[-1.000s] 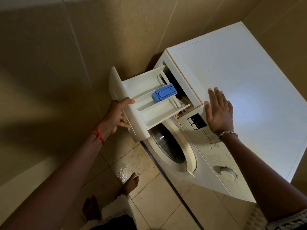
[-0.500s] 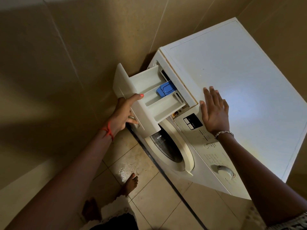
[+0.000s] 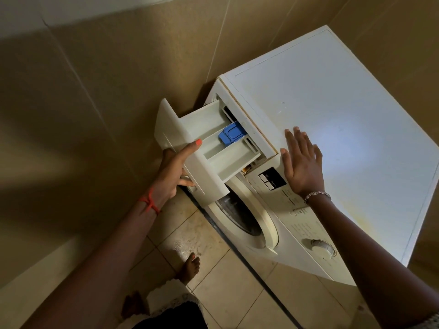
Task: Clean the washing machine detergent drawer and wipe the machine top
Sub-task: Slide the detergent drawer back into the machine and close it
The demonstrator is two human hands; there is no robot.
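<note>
The white detergent drawer (image 3: 202,136) sticks partway out of the washing machine's upper left corner, with a blue insert (image 3: 231,134) in its middle compartment. My left hand (image 3: 177,169) grips the drawer's front panel, thumb over its top edge and fingers under it. My right hand (image 3: 303,160) lies flat with straight fingers on the front edge of the white machine top (image 3: 344,129), just right of the drawer slot. The top shows faint yellowish stains.
The machine's round door (image 3: 247,219) and dial (image 3: 324,248) face the tiled floor (image 3: 228,290). Beige tiled walls close in on the left and behind the machine. My bare feet stand on the floor near a wet patch (image 3: 190,245).
The drawer has slid back into the machine; less of it and of the blue insert shows. My left hand moved with it. My right hand stayed on the top.
</note>
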